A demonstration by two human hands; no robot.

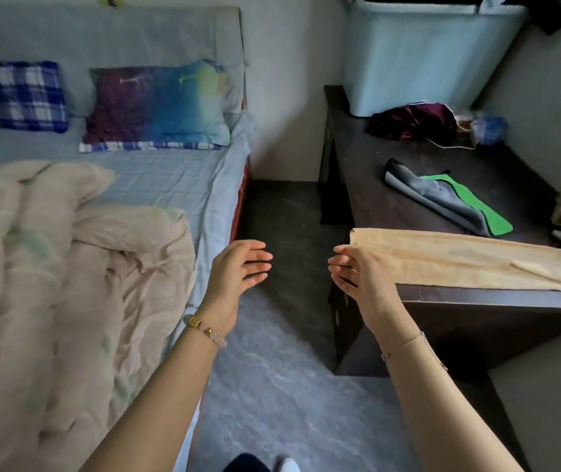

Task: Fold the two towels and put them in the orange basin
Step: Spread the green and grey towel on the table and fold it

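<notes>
A: What does the room look like?

B: A bed (156, 178) with a pale blue checked sheet fills the left side. A rumpled cream quilt (51, 267) lies on its near half, and a blue plaid pillow (13, 93) and a purple-to-blue pillow (156, 103) sit at the head. A strip of grey floor (272, 386) runs between the bed and a dark counter (367, 172) on the right.

A: And the towels?

B: Both are on the counter. The cream towel (459, 257) is stretched along the near edge, its left end at the corner. The grey and green towel (449, 202) lies loosely folded just behind it, nearer the middle.

A: Anything else up there?

B: A pale blue bin (422, 59) stands at the back against the wall, with a maroon cloth (411, 120) bunched in front of it.

A: The hands?

B: Both are raised over the floor gap, palms facing each other. The left hand (238, 267) has its fingers loosely spread and holds nothing. The right hand (360, 274) is likewise relaxed, at the cream towel's left end. I cannot tell whether it touches the cloth.
</notes>
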